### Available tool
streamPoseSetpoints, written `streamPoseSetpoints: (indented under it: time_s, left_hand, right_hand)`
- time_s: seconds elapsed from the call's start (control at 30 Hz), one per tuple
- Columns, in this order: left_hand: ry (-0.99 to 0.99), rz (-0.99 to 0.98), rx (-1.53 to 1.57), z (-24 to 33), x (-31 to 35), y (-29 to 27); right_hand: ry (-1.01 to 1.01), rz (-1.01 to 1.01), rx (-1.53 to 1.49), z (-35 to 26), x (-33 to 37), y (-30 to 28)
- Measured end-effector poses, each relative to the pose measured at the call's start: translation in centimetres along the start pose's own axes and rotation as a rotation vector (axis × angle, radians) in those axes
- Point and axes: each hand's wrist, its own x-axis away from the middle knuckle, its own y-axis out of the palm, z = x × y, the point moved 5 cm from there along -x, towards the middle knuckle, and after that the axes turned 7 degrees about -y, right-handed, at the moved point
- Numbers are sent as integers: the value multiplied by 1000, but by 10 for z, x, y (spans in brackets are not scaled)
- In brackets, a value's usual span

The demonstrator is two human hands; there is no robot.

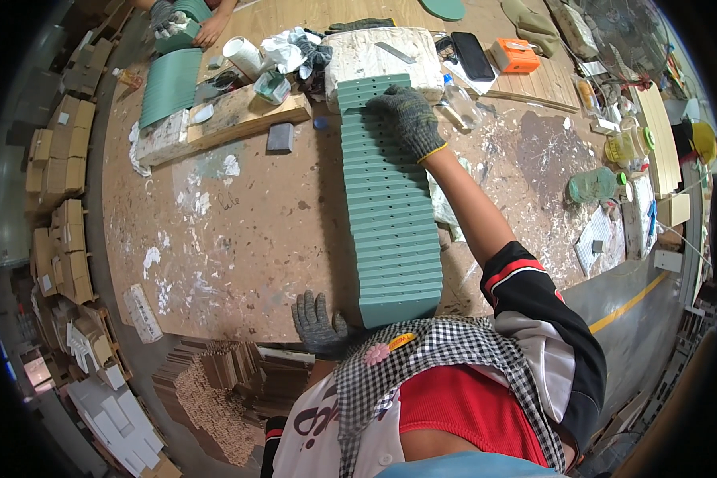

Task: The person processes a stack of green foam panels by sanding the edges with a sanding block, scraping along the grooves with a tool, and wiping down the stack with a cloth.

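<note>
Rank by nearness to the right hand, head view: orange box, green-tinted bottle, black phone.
1. Black phone: beyond the right hand, to its right.
2. Orange box: farther right, past the phone.
3. Green-tinted bottle: toward the table's right side.

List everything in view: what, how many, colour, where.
Workbench: one, brown, centre
Board row: many overlapping, green, middle
Other boards: several, green, far left
Large block: one, white, row's far end
Small block: one, grey, left of row
Phone: one, black, far side
Box: one, orange, right of phone
Bottles: several, mostly clear or greenish, mostly right
Cartons: many, brown, left edge
Co-worker's hands: two, one grey-gloved, top left
Other clutter: uncounted, mixed, around the bench
Left hand: one, grey-gloved, bench's near edge
Right hand: one, grey-gloved, on row's far end
</note>
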Motion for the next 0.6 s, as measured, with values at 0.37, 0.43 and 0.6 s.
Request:
streamPoseSetpoints:
  time_s: [0.37,0.43,0.6]
  left_hand:
    - [2,8,4,-1,0,-1]
    - [-1,17,9,-1,-1,-1]
    - [11,38,24,3,-2,-3]
  right_hand:
    - [7,4,-7,-5,-2,-2]
    - [4,44,-14,-7,-1,-5]
    - [-15,28,-27,-5,0,-2]
